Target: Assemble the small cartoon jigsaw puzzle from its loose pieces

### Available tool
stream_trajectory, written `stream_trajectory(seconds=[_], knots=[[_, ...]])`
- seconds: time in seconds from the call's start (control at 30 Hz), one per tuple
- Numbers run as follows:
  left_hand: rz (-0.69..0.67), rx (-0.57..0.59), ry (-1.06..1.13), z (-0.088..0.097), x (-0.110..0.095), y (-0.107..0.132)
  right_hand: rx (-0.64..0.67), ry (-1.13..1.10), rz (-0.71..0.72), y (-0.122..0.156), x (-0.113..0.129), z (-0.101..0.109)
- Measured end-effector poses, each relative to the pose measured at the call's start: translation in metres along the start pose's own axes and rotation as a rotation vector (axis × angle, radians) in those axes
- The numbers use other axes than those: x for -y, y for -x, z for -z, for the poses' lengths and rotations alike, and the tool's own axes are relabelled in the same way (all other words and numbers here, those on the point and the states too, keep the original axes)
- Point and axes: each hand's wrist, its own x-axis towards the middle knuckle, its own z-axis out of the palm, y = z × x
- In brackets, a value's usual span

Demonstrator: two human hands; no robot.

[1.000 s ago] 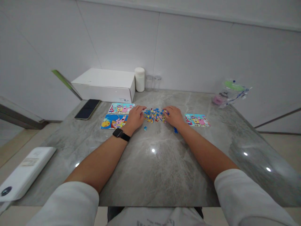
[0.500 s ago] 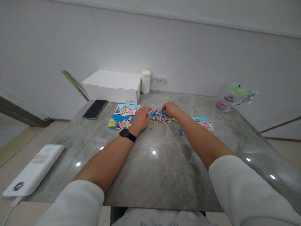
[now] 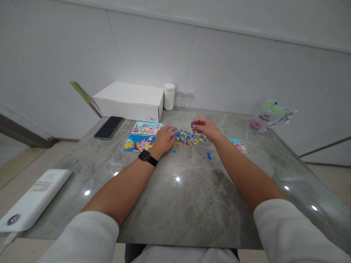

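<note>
A heap of small blue and yellow puzzle pieces (image 3: 189, 138) lies on the grey marble table (image 3: 181, 197). My left hand (image 3: 163, 138), with a black watch on its wrist, rests flat at the heap's left edge, fingers touching the pieces. My right hand (image 3: 206, 128) hovers over the heap's far right side and pinches a small blue puzzle piece (image 3: 192, 125) between fingertips. Two loose blue pieces (image 3: 209, 156) lie nearer to me. Two cartoon picture cards (image 3: 143, 136) lie left of my left hand. A third card (image 3: 239, 145) is partly hidden behind my right forearm.
A white box (image 3: 131, 100), a white jar (image 3: 169, 96) and two clear jars (image 3: 183, 100) stand along the back wall. A dark phone (image 3: 108, 122) lies at the left, a white power bank (image 3: 33, 199) at the near left edge, and a plastic bag (image 3: 270, 114) at the back right.
My right hand has lifted off the heap and moved up and back, now pinching a blue piece. My left hand has stayed at the heap's left edge.
</note>
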Motion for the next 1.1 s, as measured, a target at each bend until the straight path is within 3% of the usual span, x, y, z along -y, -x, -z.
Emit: stream_trajectory(seconds=[0.13,0.23,0.37,0.5,0.7,0.9,1.1], knots=[[-0.035,0.011,-0.016,0.001,-0.005,0.002,-0.021,-0.204,-0.062,0.043,-0.002,-0.016],[-0.077,0.025,-0.009,0.002,-0.011,0.002,-0.099,-0.211,-0.042,0.063,-0.012,-0.026],[-0.142,0.063,0.046,0.006,-0.021,0.004,-0.156,-0.192,-0.026,0.071,-0.024,-0.033],[-0.223,0.113,0.153,0.012,-0.031,0.005,-0.124,-0.355,-0.081,0.074,-0.026,-0.040],[-0.171,0.153,0.355,0.016,-0.042,0.004,-0.082,-0.487,-0.127,0.080,-0.026,-0.052],[-0.082,0.162,0.464,0.015,-0.044,0.002,-0.034,-0.453,-0.112,0.083,-0.028,-0.058],[-0.070,0.257,0.490,0.019,-0.043,0.001,-0.002,-0.171,0.052,0.080,-0.028,-0.056]])
